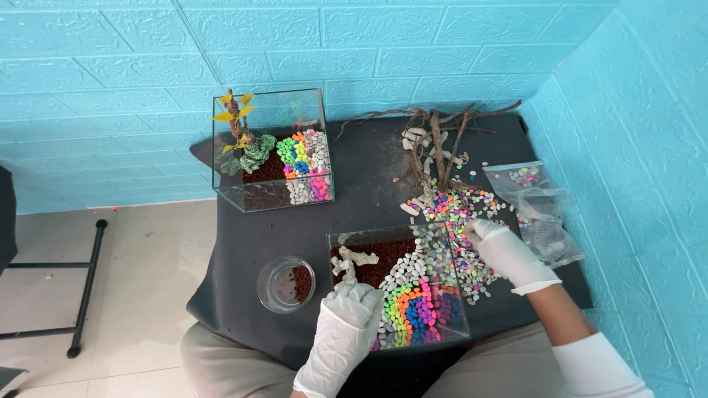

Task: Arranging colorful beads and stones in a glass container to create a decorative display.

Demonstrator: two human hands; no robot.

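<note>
The glass tank (398,284) sits at the near edge of the dark counter (369,184) — brown gravel at the back, white pebbles, a rainbow arc of neon stones in front. The gloved left hand (343,324) rests on its near-left rim, fingers curled loosely. The gloved right hand (505,254) pinches among loose coloured pebbles (461,210) just beside the tank — what it grips, I cannot tell.

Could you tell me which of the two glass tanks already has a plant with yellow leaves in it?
The far glass tank, by the blue wall. The near glass tank, under the left hand, holds only gravel, pebbles and a pale branch piece.
</note>
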